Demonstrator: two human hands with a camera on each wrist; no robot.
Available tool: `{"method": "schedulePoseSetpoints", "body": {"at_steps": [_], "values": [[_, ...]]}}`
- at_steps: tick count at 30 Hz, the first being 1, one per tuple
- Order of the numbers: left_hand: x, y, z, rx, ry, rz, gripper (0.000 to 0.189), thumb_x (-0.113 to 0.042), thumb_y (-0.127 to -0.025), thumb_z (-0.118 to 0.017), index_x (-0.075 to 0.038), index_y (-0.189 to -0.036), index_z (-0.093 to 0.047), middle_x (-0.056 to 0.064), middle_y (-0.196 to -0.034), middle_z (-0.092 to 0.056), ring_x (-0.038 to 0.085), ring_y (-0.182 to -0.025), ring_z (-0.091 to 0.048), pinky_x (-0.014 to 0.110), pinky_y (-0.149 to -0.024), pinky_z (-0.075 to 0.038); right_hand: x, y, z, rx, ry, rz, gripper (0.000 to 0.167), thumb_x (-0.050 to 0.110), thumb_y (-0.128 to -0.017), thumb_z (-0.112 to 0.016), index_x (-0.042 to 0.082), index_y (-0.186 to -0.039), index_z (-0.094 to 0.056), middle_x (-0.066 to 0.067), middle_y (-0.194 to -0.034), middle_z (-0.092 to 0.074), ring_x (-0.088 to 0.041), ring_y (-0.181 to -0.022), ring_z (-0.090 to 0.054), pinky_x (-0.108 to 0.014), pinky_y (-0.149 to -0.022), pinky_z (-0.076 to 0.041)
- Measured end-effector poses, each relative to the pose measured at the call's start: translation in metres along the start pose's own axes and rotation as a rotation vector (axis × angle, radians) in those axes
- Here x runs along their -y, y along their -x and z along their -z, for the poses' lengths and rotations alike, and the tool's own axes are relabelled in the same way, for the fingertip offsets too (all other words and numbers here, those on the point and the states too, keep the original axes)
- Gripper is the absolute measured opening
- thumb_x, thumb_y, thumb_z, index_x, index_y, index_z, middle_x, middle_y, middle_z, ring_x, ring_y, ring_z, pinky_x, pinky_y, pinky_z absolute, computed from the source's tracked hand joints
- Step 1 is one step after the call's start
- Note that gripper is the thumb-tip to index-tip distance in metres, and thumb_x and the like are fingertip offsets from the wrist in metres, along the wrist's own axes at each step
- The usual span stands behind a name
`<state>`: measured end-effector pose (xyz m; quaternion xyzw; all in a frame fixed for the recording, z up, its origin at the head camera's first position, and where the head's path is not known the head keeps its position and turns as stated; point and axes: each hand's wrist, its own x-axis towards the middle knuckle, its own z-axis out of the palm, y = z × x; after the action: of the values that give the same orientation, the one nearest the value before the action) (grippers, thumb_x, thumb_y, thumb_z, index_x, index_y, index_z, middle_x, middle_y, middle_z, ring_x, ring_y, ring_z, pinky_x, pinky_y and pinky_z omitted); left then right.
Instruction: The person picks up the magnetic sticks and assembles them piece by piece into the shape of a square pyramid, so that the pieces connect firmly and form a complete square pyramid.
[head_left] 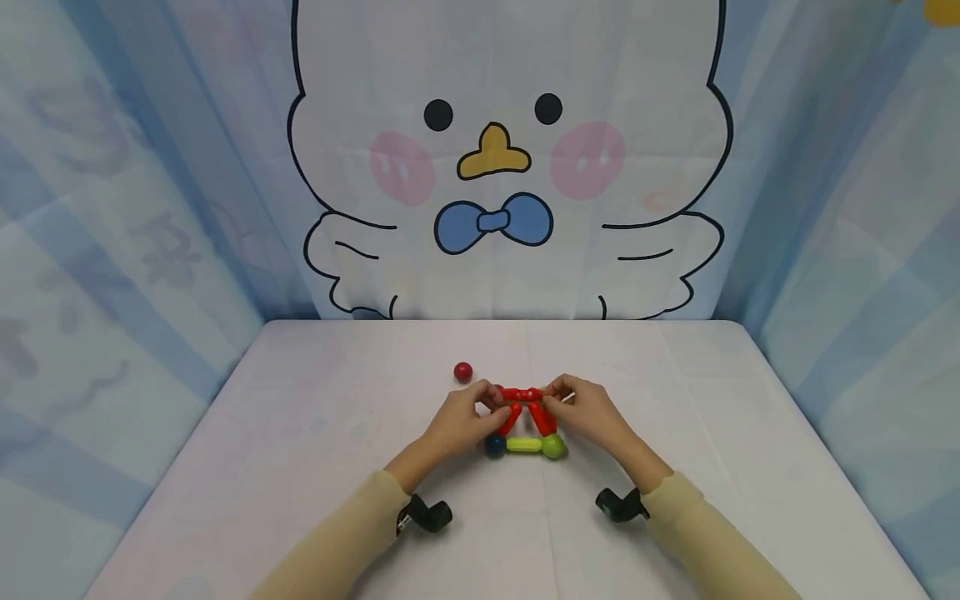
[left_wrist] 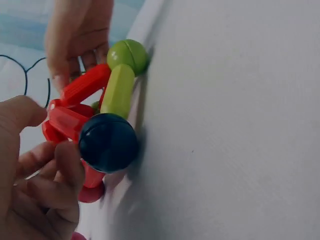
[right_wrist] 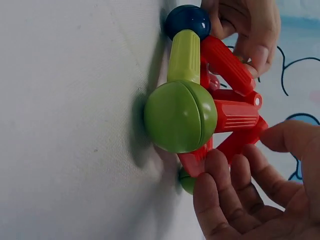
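A construction of magnetic rods and balls stands on the table between both hands. Along its near side a yellow-green rod (head_left: 524, 446) joins a dark blue ball (left_wrist: 109, 144) to a green ball (right_wrist: 177, 117). Several red rods rise from the base; one leaning red rod (right_wrist: 236, 116) stands on the green ball and another red rod (left_wrist: 69, 121) on the dark blue one. My left hand (head_left: 463, 417) pinches a red rod at the upper left of the frame. Opposite it, my right hand (head_left: 592, 410) holds a red rod at the upper right between thumb and fingers.
A loose red ball (head_left: 462, 372) lies on the white table (head_left: 337, 375) behind the left hand. Cloth curtains (head_left: 127, 208) border the table at the sides, and a printed cartoon cloth (head_left: 510, 275) hangs at the back.
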<state>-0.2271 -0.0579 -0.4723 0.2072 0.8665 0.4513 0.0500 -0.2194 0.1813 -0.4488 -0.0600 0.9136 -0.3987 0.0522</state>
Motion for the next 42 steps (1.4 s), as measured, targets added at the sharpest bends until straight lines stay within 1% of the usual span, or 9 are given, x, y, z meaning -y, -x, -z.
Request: {"method": "schedulePoseSetpoints", "body": {"at_steps": [5, 9, 19, 27, 30, 35, 37, 39, 42], "values": [[0.004, 0.002, 0.004, 0.165, 0.157, 0.128, 0.029, -0.023, -0.092, -0.079, -0.013, -0.116, -0.067, 0.002, -0.105, -0.068, 0.014, -0.052, -0.062, 0.029, -0.052, -0.056, -0.003, 0.005, 0.002, 0.123, -0.009, -0.030, 0.022, 0.027, -0.093, -0.076, 0.011, -0.107, -0.070, -0.002, -0.098, -0.067, -0.018, -0.084, -0.059, -0.029, -0.069, -0.048], [0.006, 0.002, 0.007, 0.228, 0.211, 0.151, 0.035, -0.014, -0.093, -0.077, -0.009, -0.125, -0.066, 0.004, -0.112, -0.065, 0.015, -0.051, -0.065, 0.031, -0.052, -0.058, -0.006, 0.008, 0.001, 0.183, -0.071, -0.034, 0.024, 0.020, -0.090, -0.080, 0.011, -0.109, -0.069, -0.004, -0.099, -0.063, -0.018, -0.076, -0.056, -0.030, -0.065, -0.050], [0.005, 0.004, 0.008, 0.248, 0.210, 0.094, 0.032, -0.009, -0.095, -0.074, -0.009, -0.126, -0.065, 0.007, -0.112, -0.062, 0.013, -0.054, -0.063, 0.029, -0.055, -0.058, -0.006, 0.015, 0.003, 0.255, -0.213, -0.038, 0.031, 0.015, -0.095, -0.076, 0.007, -0.122, -0.063, -0.011, -0.111, -0.061, -0.021, -0.082, -0.062, -0.035, -0.067, -0.062], [0.005, 0.004, 0.013, 0.254, 0.214, 0.114, 0.031, -0.016, -0.095, -0.075, -0.011, -0.124, -0.065, 0.007, -0.116, -0.064, 0.015, -0.057, -0.065, 0.031, -0.057, -0.059, -0.005, 0.017, 0.003, 0.271, -0.247, -0.039, 0.032, 0.014, -0.095, -0.075, 0.007, -0.123, -0.062, -0.012, -0.113, -0.060, -0.021, -0.085, -0.062, -0.036, -0.068, -0.063], [0.005, 0.000, 0.021, 0.209, 0.175, 0.116, 0.027, -0.023, -0.097, -0.073, -0.012, -0.121, -0.067, 0.006, -0.113, -0.065, 0.016, -0.057, -0.065, 0.031, -0.056, -0.058, -0.004, 0.017, 0.002, 0.266, -0.240, -0.039, 0.031, 0.013, -0.094, -0.075, 0.007, -0.122, -0.062, -0.011, -0.111, -0.061, -0.021, -0.085, -0.062, -0.035, -0.067, -0.062], [0.004, -0.013, 0.038, 0.019, 0.012, 0.074, 0.016, -0.021, -0.099, -0.069, -0.011, -0.111, -0.067, 0.005, -0.102, -0.067, 0.015, -0.064, -0.062, 0.027, -0.057, -0.055, -0.002, 0.017, 0.001, 0.255, -0.222, -0.047, 0.033, 0.011, -0.091, -0.077, 0.005, -0.120, -0.062, -0.011, -0.109, -0.060, -0.021, -0.086, -0.062, -0.034, -0.067, -0.062], [0.005, -0.019, 0.042, -0.053, -0.090, 0.037, 0.014, -0.016, -0.098, -0.070, -0.010, -0.110, -0.067, 0.006, -0.101, -0.066, 0.016, -0.074, -0.061, 0.027, -0.064, -0.056, -0.003, 0.018, 0.001, 0.248, -0.200, -0.056, 0.034, 0.011, -0.090, -0.079, 0.006, -0.119, -0.063, -0.011, -0.108, -0.060, -0.020, -0.085, -0.063, -0.033, -0.068, -0.061], [0.007, -0.024, 0.043, -0.100, -0.203, 0.004, 0.016, -0.012, -0.096, -0.071, -0.010, -0.112, -0.067, 0.007, -0.107, -0.066, 0.019, -0.089, -0.060, 0.029, -0.077, -0.057, -0.003, 0.019, 0.000, 0.239, -0.172, -0.068, 0.034, 0.011, -0.088, -0.080, 0.007, -0.118, -0.063, -0.010, -0.108, -0.061, -0.020, -0.084, -0.063, -0.032, -0.068, -0.061], [0.012, -0.031, 0.043, -0.120, -0.328, -0.029, 0.024, -0.005, -0.094, -0.071, -0.011, -0.117, -0.067, 0.010, -0.122, -0.062, 0.025, -0.111, -0.056, 0.036, -0.096, -0.055, -0.003, 0.021, 0.000, 0.229, -0.142, -0.082, 0.035, 0.013, -0.087, -0.081, 0.008, -0.117, -0.064, -0.010, -0.110, -0.061, -0.020, -0.081, -0.064, -0.033, -0.069, -0.061]]}}
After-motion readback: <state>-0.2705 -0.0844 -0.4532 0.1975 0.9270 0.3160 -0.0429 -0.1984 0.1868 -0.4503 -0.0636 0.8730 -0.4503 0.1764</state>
